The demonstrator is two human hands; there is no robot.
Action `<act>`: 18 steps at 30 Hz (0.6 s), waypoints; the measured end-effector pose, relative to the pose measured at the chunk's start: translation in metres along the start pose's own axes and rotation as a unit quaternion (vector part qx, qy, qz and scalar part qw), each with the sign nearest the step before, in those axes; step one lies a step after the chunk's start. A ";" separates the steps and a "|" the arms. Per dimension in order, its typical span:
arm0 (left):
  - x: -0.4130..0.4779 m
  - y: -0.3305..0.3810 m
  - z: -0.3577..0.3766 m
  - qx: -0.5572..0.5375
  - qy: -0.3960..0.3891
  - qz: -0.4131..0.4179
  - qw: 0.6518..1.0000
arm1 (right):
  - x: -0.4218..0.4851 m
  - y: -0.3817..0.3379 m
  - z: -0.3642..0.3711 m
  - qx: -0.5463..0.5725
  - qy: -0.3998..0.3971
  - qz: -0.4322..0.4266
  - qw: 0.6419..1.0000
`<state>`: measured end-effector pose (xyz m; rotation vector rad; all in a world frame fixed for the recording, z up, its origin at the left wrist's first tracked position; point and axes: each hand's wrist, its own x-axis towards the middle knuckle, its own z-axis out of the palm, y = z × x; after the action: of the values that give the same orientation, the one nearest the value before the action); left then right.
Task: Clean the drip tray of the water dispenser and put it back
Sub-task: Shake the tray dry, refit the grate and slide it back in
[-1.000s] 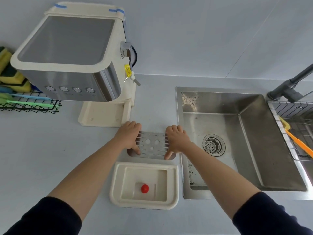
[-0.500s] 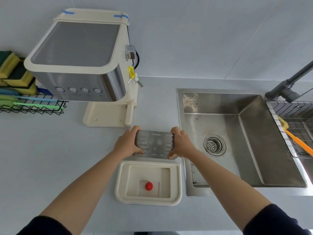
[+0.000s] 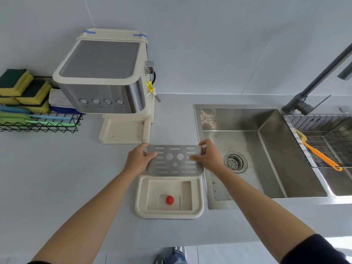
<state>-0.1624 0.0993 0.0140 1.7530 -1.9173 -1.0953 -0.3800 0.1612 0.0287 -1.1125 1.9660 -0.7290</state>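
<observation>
Far to the left of our hands, a black wire basket (image 3: 41, 124) held yellow-and-green sponges (image 3: 22, 86), a folded cloth and long-handled brushes in blue and green. Nearer, up and to the left of our left hand, the cream and steel water dispenser (image 3: 106, 80) stood on the grey counter (image 3: 47, 178), four round buttons on its front, blue tape at its lid corners, its base platform bare. Our left hand (image 3: 138, 161) gripped the left end of the perforated metal grate (image 3: 174, 161), thumb on top and fingers curled beneath. Our right hand (image 3: 209, 158) pinched the grate's right end the same way, so we held it between both hands, tilted, above the counter. Directly below the grate and between our forearms, the cream drip tray (image 3: 169, 214) sat on the counter with a small red float (image 3: 169, 199) in its recess. To the right of our right hand lay the steel sink (image 3: 266, 149) with its round strainer (image 3: 235, 161). Farther right, a grey faucet (image 3: 312, 88) rose above a wire rack (image 3: 323, 140) holding an orange-handled brush (image 3: 322, 156).
</observation>
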 end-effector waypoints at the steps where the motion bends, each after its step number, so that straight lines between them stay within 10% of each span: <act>1: -0.006 -0.001 -0.001 0.001 -0.001 -0.005 1.000 | -0.006 0.000 0.000 0.000 -0.002 0.005 1.000; 18: -0.060 -0.035 0.002 0.129 -0.042 -0.030 0.990 | -0.060 0.036 0.031 -0.049 -0.027 0.074 0.996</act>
<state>-0.1276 0.1583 0.0028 1.9378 -2.1529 -0.9925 -0.3498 0.2272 0.0039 -1.0206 2.0322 -0.5234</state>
